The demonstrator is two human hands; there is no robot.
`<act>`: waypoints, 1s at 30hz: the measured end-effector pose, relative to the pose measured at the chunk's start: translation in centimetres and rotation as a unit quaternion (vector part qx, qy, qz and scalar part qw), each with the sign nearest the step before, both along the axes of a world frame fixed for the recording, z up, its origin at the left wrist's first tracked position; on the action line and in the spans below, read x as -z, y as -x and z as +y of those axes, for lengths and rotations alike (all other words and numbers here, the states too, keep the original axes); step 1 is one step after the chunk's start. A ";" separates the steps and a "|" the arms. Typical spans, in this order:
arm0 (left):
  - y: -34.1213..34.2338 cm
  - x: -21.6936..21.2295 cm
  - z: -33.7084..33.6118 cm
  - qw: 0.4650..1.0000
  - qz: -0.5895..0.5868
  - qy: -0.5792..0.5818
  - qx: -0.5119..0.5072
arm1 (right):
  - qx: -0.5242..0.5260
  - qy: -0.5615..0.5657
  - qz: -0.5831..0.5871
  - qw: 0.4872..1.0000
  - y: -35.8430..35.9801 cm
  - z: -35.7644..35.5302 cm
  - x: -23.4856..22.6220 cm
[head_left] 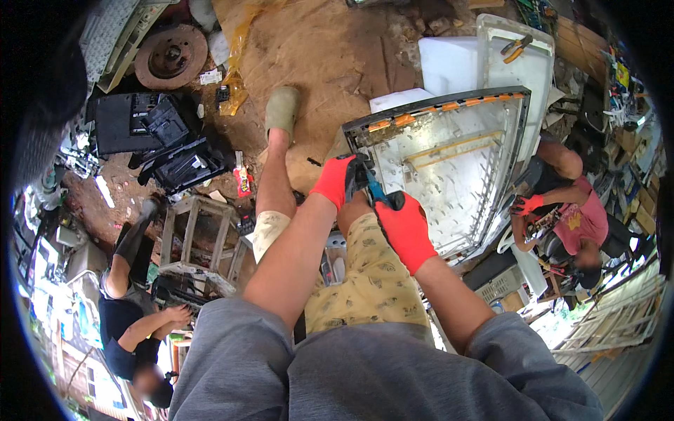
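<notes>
My left hand (340,179), in a red glove with dark fingers, is closed at the near left corner of a large framed panel (449,165). What its fingers hold is hidden. My right hand (408,230), gloved the same way, grips a blue-handled hand tool (375,188) that points toward the left hand. The tool's working end is hidden between the gloves, so its exact kind does not show. The panel has a dark rim with orange strips along its far edge and a pale, shiny inside with a yellowish bar. It lies tilted beside my right knee.
Pliers with orange handles (518,49) lie on a white panel (491,42) at the far right. Black plastic casings (165,133), a rusty disc (171,56) and a wooden stool frame (199,238) stand left. Co-workers sit at left (130,330) and right (583,217).
</notes>
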State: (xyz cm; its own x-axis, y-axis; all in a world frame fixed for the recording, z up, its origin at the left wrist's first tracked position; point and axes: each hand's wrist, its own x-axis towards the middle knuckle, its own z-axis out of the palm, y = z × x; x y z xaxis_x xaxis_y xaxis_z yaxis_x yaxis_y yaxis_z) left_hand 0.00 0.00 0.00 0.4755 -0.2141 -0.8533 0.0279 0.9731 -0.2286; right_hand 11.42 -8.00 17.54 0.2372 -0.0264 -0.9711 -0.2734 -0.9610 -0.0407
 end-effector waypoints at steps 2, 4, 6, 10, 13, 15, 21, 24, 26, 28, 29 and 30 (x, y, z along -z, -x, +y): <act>-1.0 -1.3 0.0 0.996 0.075 -0.044 0.013 | -0.144 -0.015 -0.102 0.984 0.1 0.7 -0.3; -1.7 -1.5 0.2 0.995 0.077 -0.044 0.049 | 0.319 -0.025 0.110 0.941 -0.9 0.9 -1.1; -1.7 -1.0 0.6 0.995 0.072 -0.038 0.058 | 0.622 -0.012 0.278 0.732 -1.7 1.4 -1.3; -1.1 0.2 0.3 0.999 0.015 0.007 0.047 | 0.392 -0.003 0.258 0.883 -1.4 2.2 -2.4; -1.0 0.3 -0.5 0.999 0.000 0.035 0.010 | -0.018 0.031 0.038 0.999 -0.8 2.9 -2.6; -1.5 0.2 -1.0 0.999 0.031 0.022 0.004 | 0.105 0.013 0.062 0.992 -1.0 2.9 -3.0; -0.9 -0.1 -0.3 1.000 0.025 -0.016 -0.007 | 0.495 -0.007 0.258 0.830 -1.9 2.0 -4.1; -1.0 -0.6 0.0 1.000 0.026 -0.007 -0.001 | 0.471 0.043 0.228 0.851 -1.3 2.0 -3.6; -1.2 -0.9 -0.2 0.999 0.047 0.002 -0.010 | -0.026 -0.041 -0.043 0.998 0.2 1.7 -4.1; -1.3 -0.6 -0.2 0.996 0.084 -0.020 0.027 | -0.192 -0.066 -0.161 0.966 0.6 1.2 -4.1; -1.4 -0.4 -0.4 0.992 0.112 -0.025 0.050 | -0.097 -0.068 -0.127 0.985 1.0 1.2 -3.9; -1.4 -0.2 -0.5 0.995 0.092 -0.022 0.027 | -0.001 -0.070 -0.091 0.993 1.3 1.2 -3.8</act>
State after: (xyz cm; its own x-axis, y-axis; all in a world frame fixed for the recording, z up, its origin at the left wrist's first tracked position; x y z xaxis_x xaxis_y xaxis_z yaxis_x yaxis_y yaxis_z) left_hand 1.38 -0.48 0.18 0.2993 -0.1965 -0.9337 0.0428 0.9804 -0.1926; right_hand 10.11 -6.84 21.38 0.4085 0.1076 -0.9064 -0.2467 -0.9431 -0.2231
